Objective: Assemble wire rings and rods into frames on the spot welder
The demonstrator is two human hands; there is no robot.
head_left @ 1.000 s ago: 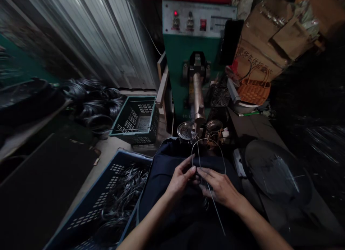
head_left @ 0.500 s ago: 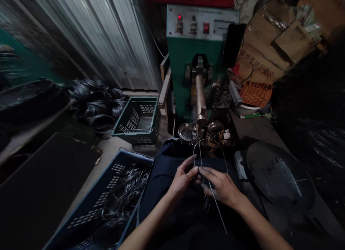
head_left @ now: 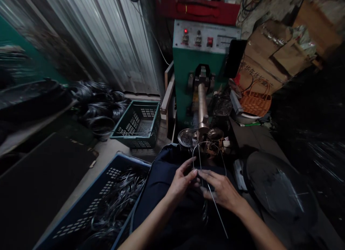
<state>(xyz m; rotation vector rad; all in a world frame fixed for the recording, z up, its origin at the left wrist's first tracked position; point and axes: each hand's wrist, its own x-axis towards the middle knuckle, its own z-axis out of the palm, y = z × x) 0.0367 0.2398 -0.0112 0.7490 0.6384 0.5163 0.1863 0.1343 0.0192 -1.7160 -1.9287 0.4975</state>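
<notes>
Lengthwise fore-aft | wire (head_left: 217,210), arch forward, tail rear-right | left hand (head_left: 181,180), right hand (head_left: 222,190) pinching it

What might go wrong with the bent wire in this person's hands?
The bent wire might slip, as the left hand and right hand seem only to pinch it. The straight length jutting down below the hands might snag on the dark blue cloth over the lap.

Floor (head_left: 106,151): pale, left of the fingers (head_left: 185,166)
Green basket (head_left: 134,143): on the floor, ahead-left of the fingers
Blue crate (head_left: 81,205): just left of them, nearer
Wire coils (head_left: 97,108): heaped farther ahead-left
Dark ledge (head_left: 252,135): right of the fingers, bearing a round disc (head_left: 275,185)
</notes>
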